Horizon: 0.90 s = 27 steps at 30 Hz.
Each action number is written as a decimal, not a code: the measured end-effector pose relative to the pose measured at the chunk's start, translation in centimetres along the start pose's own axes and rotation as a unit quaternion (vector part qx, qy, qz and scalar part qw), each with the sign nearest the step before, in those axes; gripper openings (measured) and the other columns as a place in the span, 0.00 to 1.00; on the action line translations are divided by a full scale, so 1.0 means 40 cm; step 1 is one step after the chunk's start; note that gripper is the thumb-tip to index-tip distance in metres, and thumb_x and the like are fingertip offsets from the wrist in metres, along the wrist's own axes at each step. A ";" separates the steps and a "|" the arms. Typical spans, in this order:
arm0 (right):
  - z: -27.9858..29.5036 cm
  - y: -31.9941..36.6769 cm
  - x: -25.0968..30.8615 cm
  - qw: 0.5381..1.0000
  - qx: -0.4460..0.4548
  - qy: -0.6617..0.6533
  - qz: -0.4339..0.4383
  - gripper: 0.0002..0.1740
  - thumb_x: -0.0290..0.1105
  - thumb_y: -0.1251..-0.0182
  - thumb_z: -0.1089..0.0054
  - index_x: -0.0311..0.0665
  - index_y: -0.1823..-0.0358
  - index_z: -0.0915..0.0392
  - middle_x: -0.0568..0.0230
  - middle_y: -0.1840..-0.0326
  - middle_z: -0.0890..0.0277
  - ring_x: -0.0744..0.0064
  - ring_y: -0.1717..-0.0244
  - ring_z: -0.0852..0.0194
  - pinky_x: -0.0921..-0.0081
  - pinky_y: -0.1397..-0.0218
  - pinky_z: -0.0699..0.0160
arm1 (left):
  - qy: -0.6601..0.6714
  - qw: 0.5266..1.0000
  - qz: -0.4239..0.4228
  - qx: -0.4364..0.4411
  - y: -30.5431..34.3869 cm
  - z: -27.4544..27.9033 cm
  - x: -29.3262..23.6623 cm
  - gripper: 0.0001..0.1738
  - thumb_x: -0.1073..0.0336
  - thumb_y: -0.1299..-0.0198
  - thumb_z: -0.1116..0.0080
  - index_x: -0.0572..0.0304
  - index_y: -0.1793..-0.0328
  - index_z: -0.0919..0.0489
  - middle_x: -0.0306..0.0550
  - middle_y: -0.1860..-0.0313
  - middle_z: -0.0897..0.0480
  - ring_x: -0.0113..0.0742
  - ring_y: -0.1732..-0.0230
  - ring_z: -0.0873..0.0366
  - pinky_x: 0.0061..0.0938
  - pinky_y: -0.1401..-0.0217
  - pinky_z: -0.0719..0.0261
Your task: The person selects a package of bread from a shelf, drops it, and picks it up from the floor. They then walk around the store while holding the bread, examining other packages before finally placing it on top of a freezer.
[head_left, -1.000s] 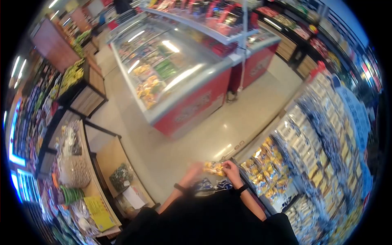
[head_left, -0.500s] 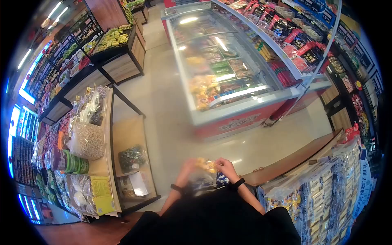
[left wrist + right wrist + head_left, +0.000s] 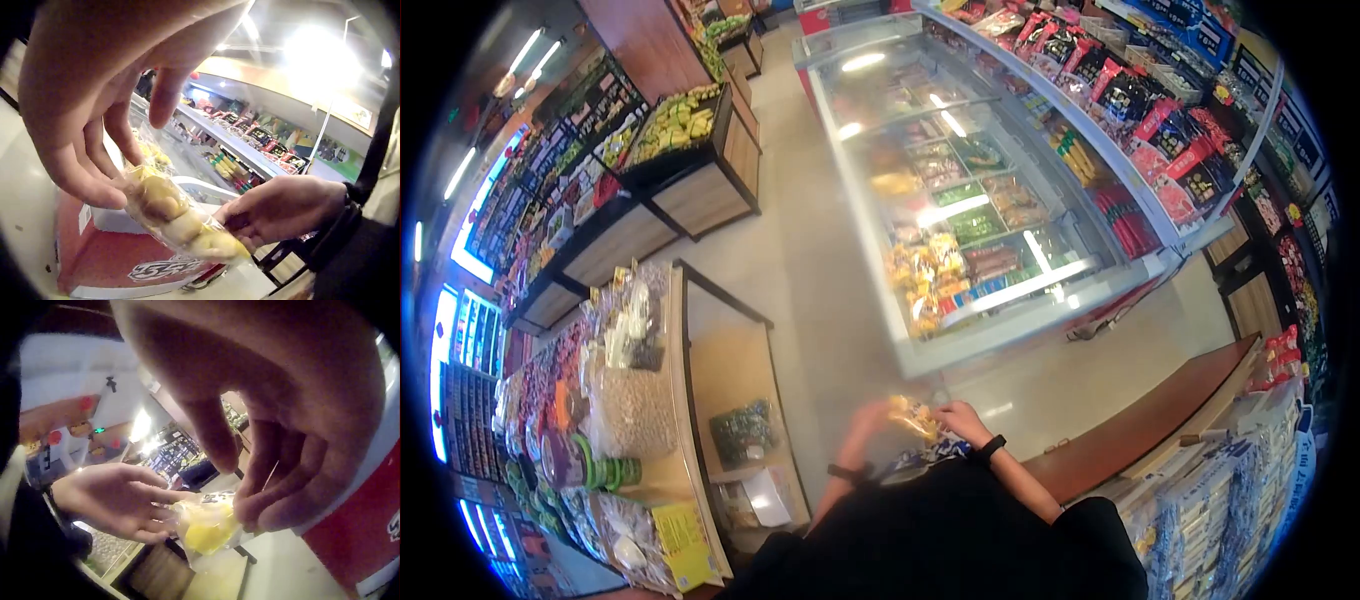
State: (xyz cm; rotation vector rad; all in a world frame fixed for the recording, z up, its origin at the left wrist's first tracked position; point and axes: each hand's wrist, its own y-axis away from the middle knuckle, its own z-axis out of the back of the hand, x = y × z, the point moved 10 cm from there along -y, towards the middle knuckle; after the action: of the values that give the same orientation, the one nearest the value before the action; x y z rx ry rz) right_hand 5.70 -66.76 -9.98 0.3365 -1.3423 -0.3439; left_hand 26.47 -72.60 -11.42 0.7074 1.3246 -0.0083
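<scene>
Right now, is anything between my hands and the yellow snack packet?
Nothing visible. The left hand and the right hand both pinch the snack packet, one at each end.

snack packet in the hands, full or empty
Full: yellowish lumps fill the clear snack packet, pinched between left hand and right hand.

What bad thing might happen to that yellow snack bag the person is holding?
The clear snack bag is only pinched at its ends by the left hand and the right hand. It might slip and drop onto the shop floor. The wrapper also looks thin, so if both hands tug on it, it may tear and the yellow pieces could spill out.
</scene>
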 end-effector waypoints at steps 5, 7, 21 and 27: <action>0.037 -0.130 0.025 0.990 -0.070 0.033 0.118 0.17 0.40 0.37 0.40 0.32 0.60 0.14 0.61 0.72 0.17 0.75 0.74 0.21 0.75 0.67 0.23 | -0.087 0.996 0.004 -0.001 -0.182 0.027 -0.078 0.18 0.60 0.30 0.52 0.58 0.41 0.19 0.44 0.44 0.17 0.31 0.44 0.22 0.30 0.42 0.25; 0.061 -0.216 -0.027 0.997 -0.066 -0.041 -0.004 0.17 0.39 0.37 0.41 0.32 0.60 0.14 0.62 0.72 0.17 0.75 0.74 0.21 0.75 0.67 0.23 | -0.026 0.999 0.032 0.029 -0.240 0.026 -0.140 0.19 0.57 0.32 0.49 0.53 0.40 0.19 0.37 0.43 0.19 0.27 0.44 0.25 0.29 0.46 0.27; 0.291 -0.266 0.206 0.931 -0.335 -0.147 -0.016 0.26 0.38 0.37 0.37 0.32 0.40 0.26 0.50 0.41 0.25 0.56 0.43 0.25 0.66 0.41 0.26 | -0.064 0.967 -0.014 0.247 -0.585 -0.136 -0.439 0.24 0.57 0.29 0.49 0.66 0.34 0.25 0.48 0.39 0.22 0.35 0.40 0.26 0.29 0.36 0.30; 0.294 -0.375 0.117 0.886 -0.438 -0.149 -0.016 0.27 0.37 0.37 0.40 0.33 0.39 0.27 0.47 0.37 0.30 0.54 0.35 0.33 0.66 0.36 0.30 | -0.219 0.903 -0.084 0.359 -0.791 -0.228 -0.441 0.26 0.64 0.31 0.50 0.66 0.29 0.30 0.48 0.32 0.26 0.34 0.31 0.32 0.28 0.30 0.35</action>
State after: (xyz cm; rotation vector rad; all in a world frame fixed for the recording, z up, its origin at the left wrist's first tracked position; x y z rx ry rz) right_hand -5.66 -82.77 -10.01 -0.4753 -1.3363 -1.0122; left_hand 1.17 -100.11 -11.22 1.1283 0.9204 -0.7888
